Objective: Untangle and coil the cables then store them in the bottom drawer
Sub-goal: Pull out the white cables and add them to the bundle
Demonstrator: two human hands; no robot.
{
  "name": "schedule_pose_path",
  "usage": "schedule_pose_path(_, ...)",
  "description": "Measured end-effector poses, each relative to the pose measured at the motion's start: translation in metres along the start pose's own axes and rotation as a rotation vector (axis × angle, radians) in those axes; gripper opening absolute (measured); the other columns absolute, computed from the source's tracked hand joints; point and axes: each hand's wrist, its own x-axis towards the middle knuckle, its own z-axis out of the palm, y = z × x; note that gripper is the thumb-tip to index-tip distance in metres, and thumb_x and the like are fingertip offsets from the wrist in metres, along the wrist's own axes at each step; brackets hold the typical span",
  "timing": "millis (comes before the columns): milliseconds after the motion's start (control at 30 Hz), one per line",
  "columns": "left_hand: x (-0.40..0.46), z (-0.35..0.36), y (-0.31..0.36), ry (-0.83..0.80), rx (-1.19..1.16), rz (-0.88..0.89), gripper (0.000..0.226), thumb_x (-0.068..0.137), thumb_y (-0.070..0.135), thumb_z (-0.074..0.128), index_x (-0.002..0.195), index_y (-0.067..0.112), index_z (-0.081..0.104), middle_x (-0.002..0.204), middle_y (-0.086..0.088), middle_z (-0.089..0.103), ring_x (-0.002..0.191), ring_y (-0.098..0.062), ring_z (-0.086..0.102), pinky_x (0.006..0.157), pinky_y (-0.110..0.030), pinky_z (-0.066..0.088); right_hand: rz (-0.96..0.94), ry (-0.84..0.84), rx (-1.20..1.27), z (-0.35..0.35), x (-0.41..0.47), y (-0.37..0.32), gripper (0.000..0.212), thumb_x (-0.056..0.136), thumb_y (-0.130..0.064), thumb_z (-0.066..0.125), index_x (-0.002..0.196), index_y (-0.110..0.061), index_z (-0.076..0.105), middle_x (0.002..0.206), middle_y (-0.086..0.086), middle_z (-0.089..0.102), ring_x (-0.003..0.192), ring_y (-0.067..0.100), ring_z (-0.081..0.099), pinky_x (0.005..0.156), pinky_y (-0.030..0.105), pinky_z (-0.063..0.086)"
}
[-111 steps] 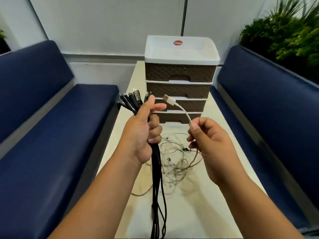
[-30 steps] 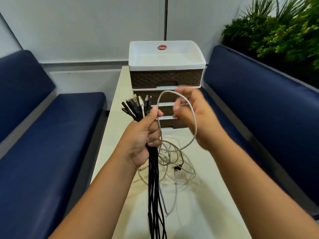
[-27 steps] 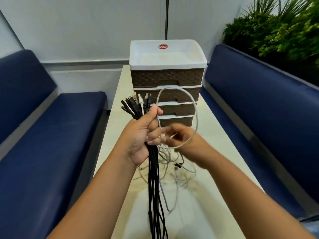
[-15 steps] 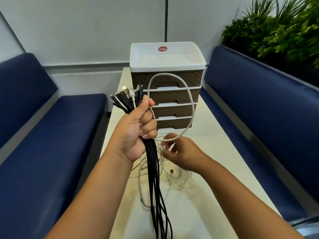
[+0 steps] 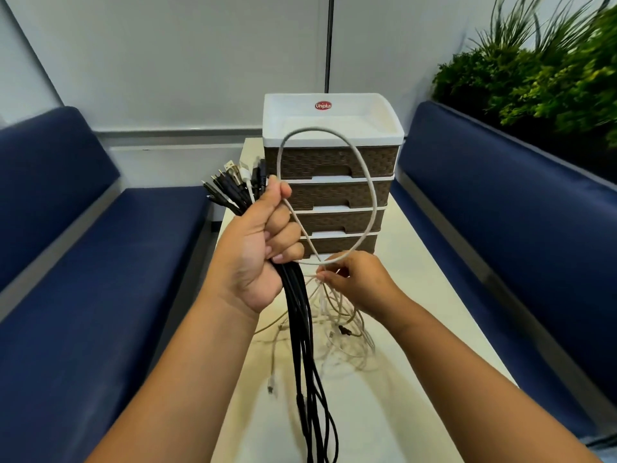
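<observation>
My left hand [image 5: 258, 243] grips a bundle of black cables [image 5: 302, 332] upright, their plugs [image 5: 235, 185] fanning out above the fist. A white cable [image 5: 365, 177] rises from that fist in a tall loop in front of the drawer unit. My right hand [image 5: 355, 284] pinches the lower end of that loop, just above a tangle of white cables [image 5: 340, 335] lying on the table. The brown four-drawer unit [image 5: 332, 192] with a white top stands behind; its bottom drawer [image 5: 347, 245] is closed.
The narrow cream table [image 5: 430, 315] runs between two dark blue benches, one on the left [image 5: 100, 262] and one on the right [image 5: 500, 212]. Green plants [image 5: 541, 71] fill the far right corner. A loose white plug [image 5: 272, 387] lies left of the hanging black cables.
The white cable's end went into my left fist with the black bundle. My right hand swept a loop of it up and down, and the loop has grown taller.
</observation>
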Motion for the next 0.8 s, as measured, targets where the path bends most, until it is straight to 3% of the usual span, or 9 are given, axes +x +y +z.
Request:
schedule_pose_path(167,-0.004,-0.002,-0.009,0.03,0.026,-0.014,0.022,0.097,0.032,0.048,0.081,0.019,0.055,0.046,0.009,0.021,0.035,-0.002,0.019,0.035,-0.015,0.019,0.12,0.022,0.063,0.015,0.003,0.017,0.01,0.085,-0.023,0.074,0.09,-0.015,0.078,0.081,-0.004,0.073,0.075,0.009,0.064,0.068,0.022,0.048)
schedule_pose_path(300,-0.006,-0.011,-0.009,0.106,0.049,0.004,0.023,0.094,0.035,0.051,0.08,0.019,0.059,0.047,0.009,0.02,0.035,-0.002,0.018,0.036,-0.016,0.017,0.176,0.074,0.165,-0.014,0.009,0.007,0.01,0.086,-0.016,0.073,0.092,-0.012,0.078,0.088,0.004,0.076,0.087,0.02,0.069,0.084,0.034,0.056)
schedule_pose_path(400,-0.005,-0.016,-0.006,0.174,0.043,0.018,0.023,0.096,0.034,0.051,0.083,0.019,0.062,0.047,0.009,0.018,0.035,-0.002,0.017,0.036,-0.016,0.015,0.205,-0.006,0.39,-0.056,0.014,-0.015,0.007,0.086,-0.009,0.069,0.087,-0.009,0.076,0.085,0.01,0.075,0.084,0.023,0.069,0.078,0.031,0.06)
schedule_pose_path(533,-0.003,-0.021,-0.007,0.213,-0.006,0.02,0.025,0.097,0.035,0.05,0.082,0.02,0.062,0.046,0.008,0.019,0.034,-0.002,0.017,0.035,-0.015,0.015,0.105,0.191,0.069,-0.085,0.025,-0.037,0.005,0.078,-0.015,0.08,0.077,-0.02,0.077,0.073,-0.001,0.075,0.075,0.013,0.072,0.074,0.037,0.061)
schedule_pose_path(633,-0.001,-0.022,-0.007,0.213,0.007,0.028,0.025,0.098,0.035,0.05,0.081,0.02,0.061,0.047,0.009,0.019,0.035,-0.002,0.017,0.035,-0.015,0.016,0.043,0.19,0.219,-0.094,0.023,-0.056,0.004,0.078,-0.015,0.079,0.081,-0.018,0.077,0.074,-0.003,0.075,0.072,0.002,0.07,0.071,0.023,0.057)
schedule_pose_path(733,0.0,-0.023,-0.008,0.211,0.015,0.03,0.025,0.098,0.036,0.051,0.081,0.02,0.061,0.047,0.009,0.019,0.035,-0.002,0.017,0.035,-0.015,0.017,-0.021,0.465,0.175,-0.101,0.025,-0.063,0.008,0.081,-0.018,0.078,0.082,-0.025,0.075,0.076,-0.007,0.075,0.077,0.005,0.072,0.078,0.028,0.059)
schedule_pose_path(800,0.0,-0.023,-0.009,0.209,0.018,0.031,0.024,0.097,0.036,0.051,0.082,0.02,0.061,0.046,0.009,0.019,0.035,-0.002,0.017,0.034,-0.015,0.017,-0.089,0.5,0.327,-0.099,0.021,-0.07,0.008,0.082,-0.017,0.077,0.087,-0.022,0.075,0.079,-0.004,0.075,0.077,0.009,0.073,0.076,0.028,0.06)
